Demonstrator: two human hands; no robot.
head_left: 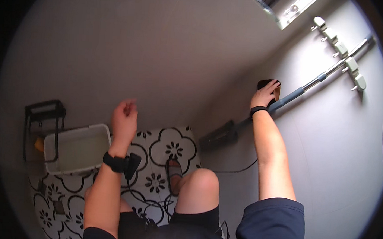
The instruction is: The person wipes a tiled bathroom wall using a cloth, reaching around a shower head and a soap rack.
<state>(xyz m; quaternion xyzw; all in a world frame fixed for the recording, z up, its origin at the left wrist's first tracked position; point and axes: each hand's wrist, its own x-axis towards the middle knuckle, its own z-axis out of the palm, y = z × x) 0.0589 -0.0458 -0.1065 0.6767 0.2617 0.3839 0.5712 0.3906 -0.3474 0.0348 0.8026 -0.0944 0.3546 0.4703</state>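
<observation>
My right hand (263, 95) is spread over a dark object with a tan side (277, 92), against the right wall. Much of that object is hidden under the fingers, so its kind is unclear. Just beside it, a grey and metal telescopic handle (290, 98) slants across the wall. My left hand (124, 121) is raised in front of the other wall, above the floor. Its fingers are loosely curled and blurred, and nothing shows in them. A black strap with a small black device (132, 166) is around my left wrist.
A white plastic basin (77, 173) holding cloudy liquid stands at the left, by a black metal frame (45, 111). A row of pale hooks (341, 49) is mounted on the right wall. Thin cable (237, 171) hangs low there. The patterned floor (154, 194) lies below.
</observation>
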